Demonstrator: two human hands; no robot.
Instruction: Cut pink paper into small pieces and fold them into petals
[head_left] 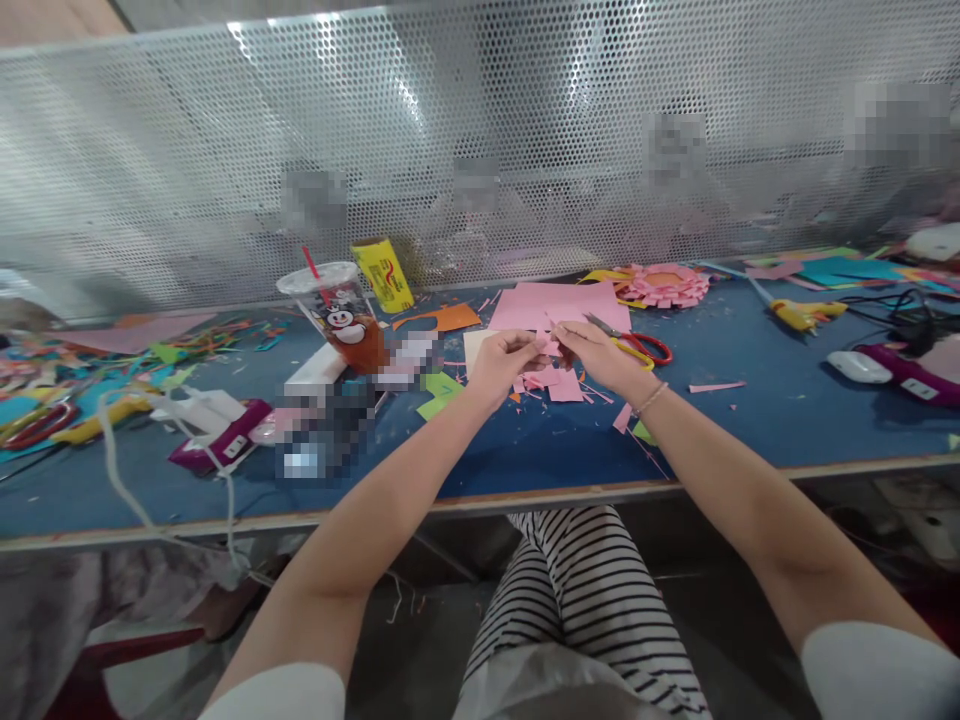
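My left hand (506,362) and my right hand (589,352) meet over the table, fingertips closed in a pinch. Between them is a small piece of pink paper (551,344), partly covered by the fingers. Under the hands lie cut pink paper pieces (566,386) and thin scraps. Just behind is a larger pink paper sheet (555,298). Scissors (666,347) with red and yellow handles rest right beside my right hand, their blades partly over the sheet. Green paper pieces (436,398) are left of my left hand.
A plastic drink cup (343,325) with a red straw stands left, near a yellow packet (384,275). A pink fringed paper ring (667,285) lies behind the scissors. Glue guns (806,315) with cords lie at both sides. A perforated metal screen (450,120) borders the blue table (510,455).
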